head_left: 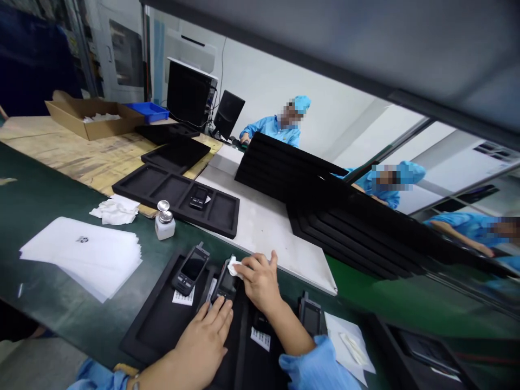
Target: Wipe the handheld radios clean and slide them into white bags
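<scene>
My right hand (260, 281) pinches a small white wipe (234, 267) and presses it on the top of a black handheld device (225, 283). My left hand (207, 336) lies flat with fingers together, holding down the lower end of that device. The device rests in a black foam tray (158, 325) in front of me. A second black device (190, 269) lies in the same tray to the left, and a third one (311, 314) lies to the right of my right arm.
A stack of white sheets (83, 257) lies at left, with a small white pump bottle (164, 221) and crumpled wipes (116, 210) beyond. Another foam tray (162, 189) holds one device. Stacked black trays (325, 200) lean at right. Three people in blue sit behind.
</scene>
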`<state>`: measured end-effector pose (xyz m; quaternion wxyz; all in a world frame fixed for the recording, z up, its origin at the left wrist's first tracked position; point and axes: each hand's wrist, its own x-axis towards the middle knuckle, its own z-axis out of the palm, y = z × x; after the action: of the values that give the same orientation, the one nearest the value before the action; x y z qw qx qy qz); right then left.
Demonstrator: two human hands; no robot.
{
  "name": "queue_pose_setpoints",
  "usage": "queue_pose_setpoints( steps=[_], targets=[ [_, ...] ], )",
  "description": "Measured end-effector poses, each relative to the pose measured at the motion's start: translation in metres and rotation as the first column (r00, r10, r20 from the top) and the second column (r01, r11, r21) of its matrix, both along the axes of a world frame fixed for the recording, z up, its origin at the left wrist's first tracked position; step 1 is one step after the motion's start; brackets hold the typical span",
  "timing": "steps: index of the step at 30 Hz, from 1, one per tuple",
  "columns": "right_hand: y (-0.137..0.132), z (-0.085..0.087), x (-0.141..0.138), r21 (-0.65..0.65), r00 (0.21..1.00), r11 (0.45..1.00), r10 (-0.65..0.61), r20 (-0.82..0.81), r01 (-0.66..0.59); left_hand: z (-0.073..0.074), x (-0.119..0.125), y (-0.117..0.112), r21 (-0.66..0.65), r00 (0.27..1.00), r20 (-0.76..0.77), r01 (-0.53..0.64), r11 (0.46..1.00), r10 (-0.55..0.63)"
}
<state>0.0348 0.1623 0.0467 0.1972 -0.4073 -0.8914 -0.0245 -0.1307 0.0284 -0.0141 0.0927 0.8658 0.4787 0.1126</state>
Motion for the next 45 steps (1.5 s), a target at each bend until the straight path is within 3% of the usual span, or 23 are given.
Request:
queue_pose_setpoints(
  steps=[5, 11, 16, 19, 25, 30, 34, 38, 42, 45],
  targets=[
    [-0.037, -0.024, 0.014, 0.006, 0.985, 0.997, -0.072, -0.156, 0.074, 0.0, 0.0, 0.002, -0.004, 0.999, 0.033, 0.013, 1.0, -0.013],
    [-0.022, -0.008, -0.025, -0.008, 0.985, 0.988, -0.153, -0.076, 0.153, 0.005, -0.001, 0.001, -0.008, 1.0, 0.017, -0.006, 1.0, 0.006],
    [-0.04, -0.011, -0.019, -0.072, 0.997, 0.996, 0.04, -0.068, -0.045, 0.013, -0.003, 0.002, -0.055, 1.0, 0.015, 0.02, 0.998, -0.019],
    [-0.049, -0.014, -0.01, -0.072, 0.996, 0.997, 0.036, -0.079, -0.041, 0.016, -0.005, 0.002, -0.054, 0.999, 0.047, 0.024, 0.998, -0.021],
    [-0.02, -0.001, -0.035, -0.055, 0.992, 0.992, 0.117, 0.039, -0.115, 0.009, -0.005, 0.0, -0.056, 0.997, 0.073, 0.021, 0.998, -0.017],
    [-0.002, 0.001, -0.018, 0.04, 1.0, 0.999, 0.002, 0.012, -0.003, -0.003, -0.006, -0.001, 0.006, 0.995, 0.097, 0.03, 1.0, -0.03],
    [-0.023, -0.021, 0.002, 0.062, 0.997, 0.996, -0.053, -0.062, 0.057, -0.005, -0.006, 0.002, -0.025, 0.993, 0.11, 0.044, 0.999, -0.041],
    [-0.053, -0.042, 0.002, 0.049, 0.997, 0.998, -0.031, -0.07, 0.035, -0.002, -0.005, 0.005, -0.051, 0.987, 0.155, 0.05, 0.997, -0.041],
    [-0.061, -0.037, -0.003, 0.005, 0.999, 0.999, -0.037, -0.036, 0.037, 0.005, -0.009, 0.0, -0.026, 0.978, 0.209, 0.02, 0.999, -0.014],
    [-0.057, -0.024, -0.001, 0.018, 0.995, 0.997, -0.07, -0.069, 0.071, 0.01, -0.027, -0.009, 0.056, 0.969, 0.243, -0.065, 0.996, 0.049]
  ],
)
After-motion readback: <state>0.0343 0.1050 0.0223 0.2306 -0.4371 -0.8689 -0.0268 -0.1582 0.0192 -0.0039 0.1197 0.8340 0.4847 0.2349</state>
